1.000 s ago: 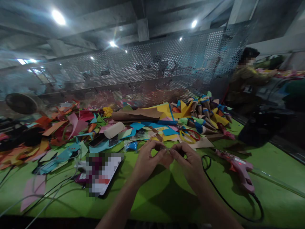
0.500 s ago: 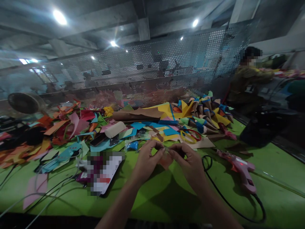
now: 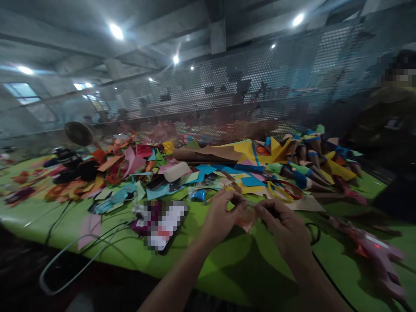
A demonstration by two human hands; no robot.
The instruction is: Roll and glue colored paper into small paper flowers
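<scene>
My left hand [image 3: 222, 216] and my right hand [image 3: 283, 225] are raised over the green table, fingertips pinched. Between them they hold the top edge of a small, see-through orange piece [image 3: 246, 219] that looks like a thin plastic packet; blur hides its exact kind. Its lower part hangs below my fingers and a shadow falls on the table beneath. Beyond my left hand lies a clear packet with something blue [image 3: 199, 195] in it. Scissors with yellow and red handles [image 3: 284, 191] rest just past my right hand. A pink glue gun [image 3: 377, 249] lies to the right.
A phone [image 3: 169, 225] and white cables [image 3: 74, 277] lie on the left. Colourful paper scraps [image 3: 130, 162], a pale roll [image 3: 176, 171] and brown paper cones [image 3: 313, 156] cover the back. A fan [image 3: 78, 133] stands far left; a person [image 3: 390, 112] is at the right.
The view has swung left, so everything sits further right in the picture. Both hands still pinch the orange piece, with their fingertips now slightly further apart.
</scene>
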